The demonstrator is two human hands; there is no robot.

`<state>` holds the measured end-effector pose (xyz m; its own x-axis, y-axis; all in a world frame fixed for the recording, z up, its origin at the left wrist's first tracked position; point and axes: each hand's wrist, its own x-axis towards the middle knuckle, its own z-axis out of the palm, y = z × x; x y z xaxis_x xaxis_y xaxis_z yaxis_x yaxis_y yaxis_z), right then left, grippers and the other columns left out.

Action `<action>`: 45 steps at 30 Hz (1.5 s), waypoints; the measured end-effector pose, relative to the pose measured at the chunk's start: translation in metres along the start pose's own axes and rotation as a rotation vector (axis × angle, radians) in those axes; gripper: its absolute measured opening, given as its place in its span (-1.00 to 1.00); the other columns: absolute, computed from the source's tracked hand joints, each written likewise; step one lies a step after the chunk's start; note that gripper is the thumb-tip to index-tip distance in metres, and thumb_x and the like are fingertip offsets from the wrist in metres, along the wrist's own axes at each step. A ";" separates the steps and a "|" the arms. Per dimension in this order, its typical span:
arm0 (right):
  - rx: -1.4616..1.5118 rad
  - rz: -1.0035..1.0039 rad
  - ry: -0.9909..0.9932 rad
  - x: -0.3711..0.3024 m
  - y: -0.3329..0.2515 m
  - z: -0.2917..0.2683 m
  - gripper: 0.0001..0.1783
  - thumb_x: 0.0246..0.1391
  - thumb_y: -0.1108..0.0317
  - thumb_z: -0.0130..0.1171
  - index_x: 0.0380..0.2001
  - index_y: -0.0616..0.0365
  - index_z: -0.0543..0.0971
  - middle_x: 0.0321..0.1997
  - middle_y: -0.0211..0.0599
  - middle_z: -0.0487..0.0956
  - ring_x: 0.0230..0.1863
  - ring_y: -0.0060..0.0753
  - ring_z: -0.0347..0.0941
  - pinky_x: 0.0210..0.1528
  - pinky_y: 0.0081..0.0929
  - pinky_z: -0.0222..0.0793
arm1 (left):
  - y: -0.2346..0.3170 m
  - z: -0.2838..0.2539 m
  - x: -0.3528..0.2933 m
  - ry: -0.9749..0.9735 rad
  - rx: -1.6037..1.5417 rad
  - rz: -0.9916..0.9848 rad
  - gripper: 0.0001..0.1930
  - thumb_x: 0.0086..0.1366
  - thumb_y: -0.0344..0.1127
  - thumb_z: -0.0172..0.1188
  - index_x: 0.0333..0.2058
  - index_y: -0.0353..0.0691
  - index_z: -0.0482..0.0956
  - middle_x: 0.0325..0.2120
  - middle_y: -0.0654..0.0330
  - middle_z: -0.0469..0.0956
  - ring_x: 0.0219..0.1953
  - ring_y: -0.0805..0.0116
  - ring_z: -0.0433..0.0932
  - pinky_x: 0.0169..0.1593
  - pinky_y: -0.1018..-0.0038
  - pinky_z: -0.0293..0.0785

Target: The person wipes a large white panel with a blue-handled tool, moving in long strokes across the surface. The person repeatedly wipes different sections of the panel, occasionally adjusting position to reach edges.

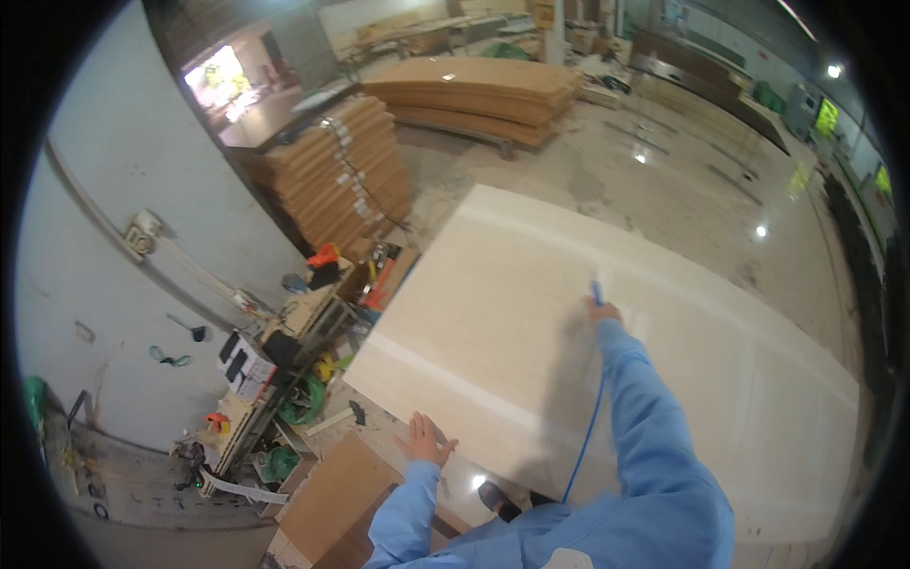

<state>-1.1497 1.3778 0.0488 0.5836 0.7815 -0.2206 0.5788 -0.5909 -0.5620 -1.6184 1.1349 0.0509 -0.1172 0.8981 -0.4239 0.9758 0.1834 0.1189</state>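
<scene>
A large pale, flat panel (474, 284) lies across the middle, in front of me. My right hand (604, 312) reaches out over it and is closed round a blue tool (596, 290) that looks like an air blow gun; its far tip is blurred. From that hand a thin blue hose (590, 431) trails back toward my body, passing over the panel. At the panel's near left edge, my left hand (424, 443) has its fingers spread and holds nothing; whether it presses on the edge I cannot tell.
A cluttered bench (303, 322) with tools stands along the wall at left. Beside my left arm is a brown cardboard box (341, 493). Farther back are a strapped stack of brown boards (332, 175) and a wide pile of brown sheets (474, 90). Another person's dark shoe or mine (495, 496) shows below.
</scene>
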 end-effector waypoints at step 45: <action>-0.157 -0.242 -0.319 0.086 -0.339 0.177 0.11 0.12 -0.63 -0.17 -0.40 0.45 0.65 -0.47 0.09 0.66 -0.46 0.00 0.66 -0.30 -0.12 0.55 | -0.087 -0.106 0.167 0.038 -0.184 -0.021 0.21 0.05 0.25 0.42 0.50 -0.12 -0.10 0.55 0.07 -0.25 0.56 0.01 -0.20 0.45 -0.25 -0.17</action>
<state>-1.3960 1.6809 0.0790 0.2291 0.9097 -0.3464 0.7716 -0.3867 -0.5051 -1.7427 1.3118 0.0651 -0.1479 0.9071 -0.3940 0.9232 0.2696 0.2740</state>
